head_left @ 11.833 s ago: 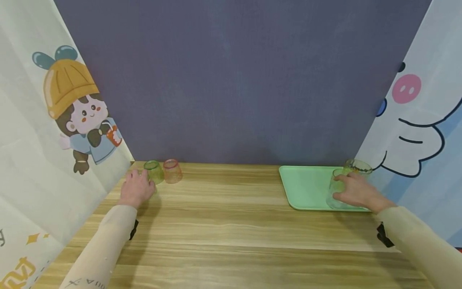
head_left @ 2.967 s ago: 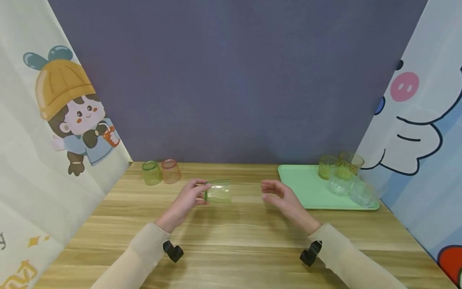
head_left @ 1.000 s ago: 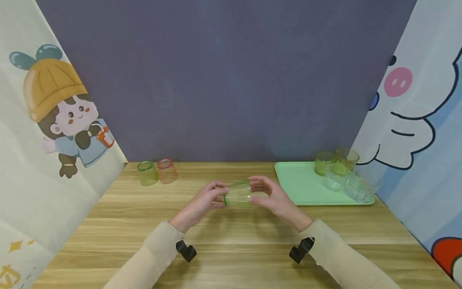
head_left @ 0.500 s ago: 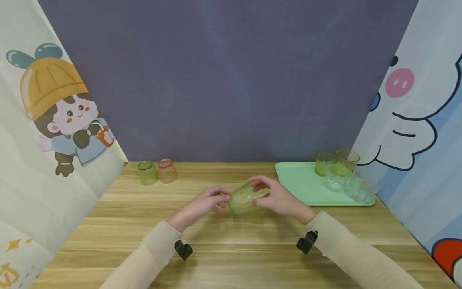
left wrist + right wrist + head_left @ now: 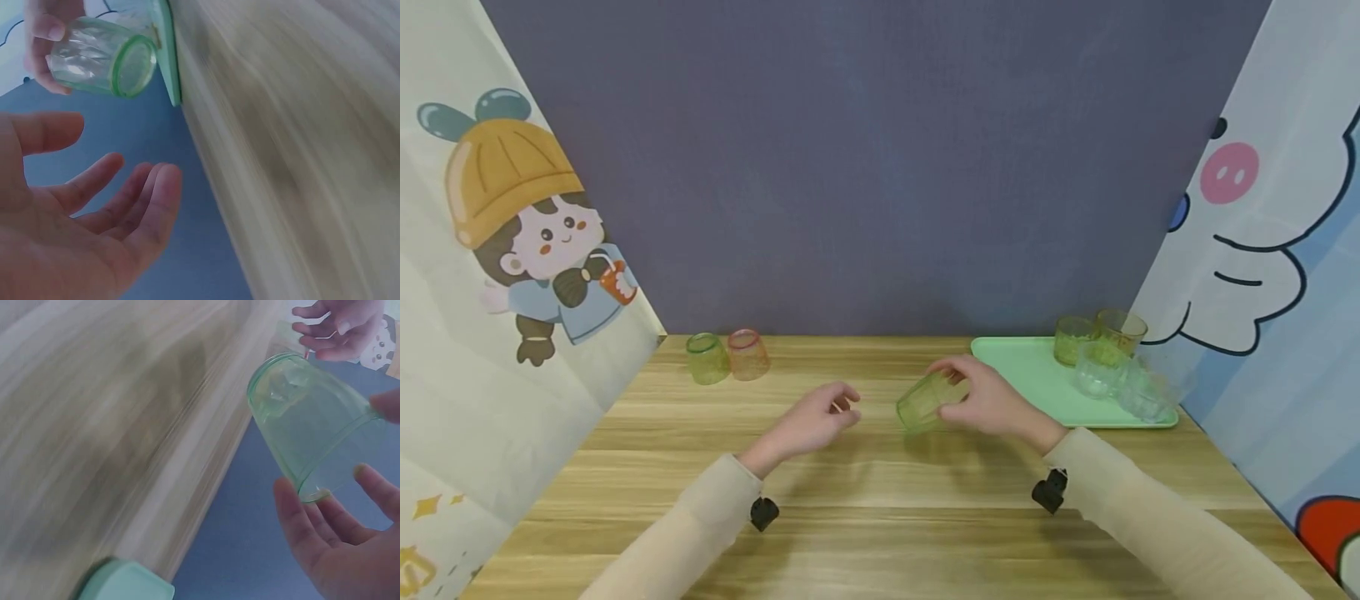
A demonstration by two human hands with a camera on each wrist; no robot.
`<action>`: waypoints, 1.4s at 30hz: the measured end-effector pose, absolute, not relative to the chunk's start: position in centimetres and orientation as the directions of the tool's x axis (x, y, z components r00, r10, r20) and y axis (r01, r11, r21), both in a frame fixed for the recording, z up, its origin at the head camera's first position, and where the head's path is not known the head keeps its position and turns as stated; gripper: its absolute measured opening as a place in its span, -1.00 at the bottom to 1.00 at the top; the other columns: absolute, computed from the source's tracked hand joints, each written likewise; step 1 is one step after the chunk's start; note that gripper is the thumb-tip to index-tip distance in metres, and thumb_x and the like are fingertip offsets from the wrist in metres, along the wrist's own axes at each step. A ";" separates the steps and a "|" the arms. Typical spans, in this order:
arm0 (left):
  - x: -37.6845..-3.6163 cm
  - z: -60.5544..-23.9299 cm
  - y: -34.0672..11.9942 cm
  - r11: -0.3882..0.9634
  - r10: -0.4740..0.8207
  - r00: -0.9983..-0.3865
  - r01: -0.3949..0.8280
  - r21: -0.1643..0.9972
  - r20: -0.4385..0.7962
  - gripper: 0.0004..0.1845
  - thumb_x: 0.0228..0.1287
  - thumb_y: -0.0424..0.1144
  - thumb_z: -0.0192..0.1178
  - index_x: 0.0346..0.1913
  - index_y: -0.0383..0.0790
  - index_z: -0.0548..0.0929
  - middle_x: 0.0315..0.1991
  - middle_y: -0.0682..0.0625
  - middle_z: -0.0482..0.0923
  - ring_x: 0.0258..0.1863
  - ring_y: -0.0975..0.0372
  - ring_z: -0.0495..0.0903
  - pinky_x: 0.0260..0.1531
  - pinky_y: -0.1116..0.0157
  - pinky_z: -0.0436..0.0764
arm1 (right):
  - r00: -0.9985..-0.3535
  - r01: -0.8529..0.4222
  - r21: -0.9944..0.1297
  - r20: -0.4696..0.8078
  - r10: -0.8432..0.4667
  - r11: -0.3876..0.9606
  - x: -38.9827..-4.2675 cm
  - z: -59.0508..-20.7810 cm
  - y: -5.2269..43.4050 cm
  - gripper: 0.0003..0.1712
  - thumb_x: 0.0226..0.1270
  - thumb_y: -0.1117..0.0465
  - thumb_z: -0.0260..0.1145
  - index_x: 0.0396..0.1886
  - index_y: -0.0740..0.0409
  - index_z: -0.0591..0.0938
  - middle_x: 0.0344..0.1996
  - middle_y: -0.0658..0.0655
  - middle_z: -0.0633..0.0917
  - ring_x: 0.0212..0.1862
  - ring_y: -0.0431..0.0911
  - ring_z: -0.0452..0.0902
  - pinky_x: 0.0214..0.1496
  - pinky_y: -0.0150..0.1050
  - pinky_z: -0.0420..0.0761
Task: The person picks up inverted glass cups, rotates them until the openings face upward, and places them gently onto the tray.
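Two cream sleeves (image 5: pixel 673 525) (image 5: pixel 1157 517) reach in over the near part of a wood-grained table (image 5: pixel 887 542), a small black device (image 5: pixel 763 514) (image 5: pixel 1049 492) at each wrist. The left hand (image 5: pixel 805 423) hangs over the middle of the table, fingers loosely bent and thumb standing off, leaving a wide gap. To its right, the right hand (image 5: pixel 988 400) holds a pale green glass (image 5: pixel 922 404), thumb and fingertips round one end. The glass is tilted above the tabletop, its other end dipping toward the left hand, just apart from it.

A mint green tray (image 5: pixel 1022 375) lies at the table's far right corner. Two clear glasses (image 5: pixel 1097 379) (image 5: pixel 1146 398) sit toward the tray's near right corner; they overlap in view, so I cannot tell whether they touch. Behind them, near its far right corner, are a yellowish glass (image 5: pixel 1067 346) and an amber glass (image 5: pixel 1122 325). By the table's far left corner, a second green glass (image 5: pixel 707 360) is just beside a pink glass (image 5: pixel 748 357).

Beyond the far edge rises a plain dark grey-blue backdrop (image 5: pixel 880 167). A pale left curtain (image 5: pixel 445 375) shows a cartoon child in a yellow hat; the right curtain (image 5: pixel 1322 333) shows a white figure with a pink snout.
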State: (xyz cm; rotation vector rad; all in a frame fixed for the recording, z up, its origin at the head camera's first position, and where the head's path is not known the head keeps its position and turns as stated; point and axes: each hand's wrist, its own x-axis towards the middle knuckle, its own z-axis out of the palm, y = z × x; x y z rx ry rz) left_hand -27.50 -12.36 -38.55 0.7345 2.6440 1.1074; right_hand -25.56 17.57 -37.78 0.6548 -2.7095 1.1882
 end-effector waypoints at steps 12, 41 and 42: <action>-28.5 -38.1 -13.5 0.782 0.458 -0.873 0.486 0.391 0.169 -0.59 0.48 -0.11 0.13 0.25 -0.26 0.55 0.14 -0.18 0.54 0.11 -0.06 0.55 0.07 -0.06 0.55 | -0.902 -0.431 -0.498 0.260 -0.344 0.753 -26.1 -36.3 19.5 -0.33 -0.04 0.14 0.43 0.20 0.04 0.62 -0.01 0.15 0.60 -0.04 0.06 0.52 0.03 -0.04 0.52; -32.9 -37.7 -16.7 0.887 0.451 -0.678 0.415 -0.203 0.580 -0.73 0.29 -0.26 0.12 -0.03 -0.36 0.57 -0.15 -0.27 0.50 -0.14 -0.14 0.51 -0.20 -0.04 0.53 | -0.945 -0.327 -0.338 0.127 -0.302 0.882 -28.6 -33.6 23.5 -0.31 0.20 0.06 0.40 0.35 0.09 0.52 0.17 0.29 0.49 0.21 0.29 0.41 -0.07 0.17 0.52; -33.1 -37.7 -16.8 0.889 0.447 -0.684 0.409 -0.204 0.577 -0.73 0.30 -0.26 0.10 -0.04 -0.36 0.57 -0.16 -0.27 0.50 -0.14 -0.14 0.51 -0.19 -0.05 0.53 | -0.946 -0.325 -0.331 0.128 -0.299 0.886 -28.7 -33.5 23.7 -0.31 0.20 0.06 0.40 0.35 0.10 0.52 0.18 0.30 0.48 0.21 0.30 0.40 -0.09 0.17 0.52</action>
